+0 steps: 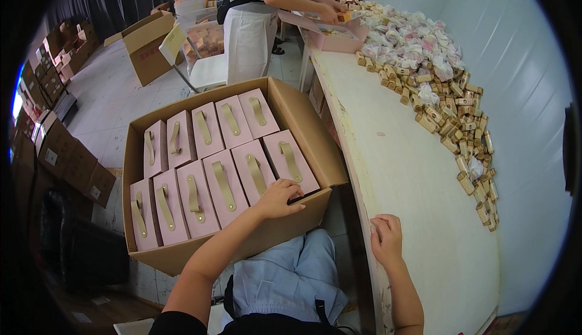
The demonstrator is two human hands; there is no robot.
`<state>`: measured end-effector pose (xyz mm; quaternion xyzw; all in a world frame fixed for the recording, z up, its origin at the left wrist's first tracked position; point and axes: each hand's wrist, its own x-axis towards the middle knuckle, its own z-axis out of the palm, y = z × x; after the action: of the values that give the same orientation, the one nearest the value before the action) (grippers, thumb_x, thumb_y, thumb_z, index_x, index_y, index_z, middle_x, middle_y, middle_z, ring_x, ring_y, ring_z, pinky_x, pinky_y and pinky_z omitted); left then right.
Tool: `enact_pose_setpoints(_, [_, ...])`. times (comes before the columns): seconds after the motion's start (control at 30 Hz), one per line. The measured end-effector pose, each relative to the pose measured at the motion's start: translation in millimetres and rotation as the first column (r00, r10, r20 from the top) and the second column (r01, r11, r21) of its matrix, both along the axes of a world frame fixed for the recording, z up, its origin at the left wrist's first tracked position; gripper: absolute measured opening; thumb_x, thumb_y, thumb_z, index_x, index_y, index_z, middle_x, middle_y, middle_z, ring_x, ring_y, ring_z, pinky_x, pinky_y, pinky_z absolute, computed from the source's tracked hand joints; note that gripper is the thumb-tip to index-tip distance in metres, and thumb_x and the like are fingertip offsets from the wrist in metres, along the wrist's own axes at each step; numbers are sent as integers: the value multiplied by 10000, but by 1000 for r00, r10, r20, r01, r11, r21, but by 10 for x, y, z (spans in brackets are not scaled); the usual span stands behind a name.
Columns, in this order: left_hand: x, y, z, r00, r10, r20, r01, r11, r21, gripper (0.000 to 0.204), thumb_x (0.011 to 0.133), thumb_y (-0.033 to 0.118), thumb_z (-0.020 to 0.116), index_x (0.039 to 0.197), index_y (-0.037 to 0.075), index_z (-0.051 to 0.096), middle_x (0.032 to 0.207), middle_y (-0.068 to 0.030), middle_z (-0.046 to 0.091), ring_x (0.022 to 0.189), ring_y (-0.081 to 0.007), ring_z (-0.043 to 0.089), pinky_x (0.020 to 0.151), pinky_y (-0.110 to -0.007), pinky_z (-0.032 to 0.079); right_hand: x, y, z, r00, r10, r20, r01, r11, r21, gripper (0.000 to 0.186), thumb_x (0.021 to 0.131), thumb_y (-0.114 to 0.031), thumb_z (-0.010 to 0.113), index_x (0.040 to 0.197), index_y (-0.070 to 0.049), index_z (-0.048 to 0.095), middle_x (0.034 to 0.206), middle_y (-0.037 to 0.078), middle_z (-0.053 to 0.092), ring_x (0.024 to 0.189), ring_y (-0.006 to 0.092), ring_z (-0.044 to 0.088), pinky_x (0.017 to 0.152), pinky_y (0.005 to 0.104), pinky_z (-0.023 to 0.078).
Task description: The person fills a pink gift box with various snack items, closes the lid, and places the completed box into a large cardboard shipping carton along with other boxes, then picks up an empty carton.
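Pale tiled floor [112, 120], long white table [418, 232], open brown cardboard carton [303, 113]; inside, pink rectangular boxes [210, 204], gold straps [223, 186] up, long axes running away, slightly left! Left hand [279, 199] bent at the carton's rim, right hand [387, 238] curled; any pinch, can't tell.

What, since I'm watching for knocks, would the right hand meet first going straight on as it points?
Along the white table, the right hand would probably meet the open pink box first, though its exact line is unclear.
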<state>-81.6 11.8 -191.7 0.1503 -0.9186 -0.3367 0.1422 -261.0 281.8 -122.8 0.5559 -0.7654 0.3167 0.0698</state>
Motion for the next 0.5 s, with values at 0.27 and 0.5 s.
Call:
enact_pose_setpoints(0.27, [0,0,13,1000,1,-8,-1,1000,-2,344,732,326,676,986,99,625,1144,-113,542,1126,-287,455,966,-395,344,-6,3,-11,1000,-5,4,5,1000,0,261,671,18,575,926,-24,613,990,119,550,949,302,515,840,384,414])
enact_pose_setpoints(0.5, [4,7,32,1000,9,7,-9,1000,7,367,731,336,675,1005,95,634,1144,-117,541,1130,-288,454,975,-397,340,-4,0,0,1000,0,1,0,1000,0,258,671,18,581,924,-28,613,992,117,548,952,301,514,841,383,413])
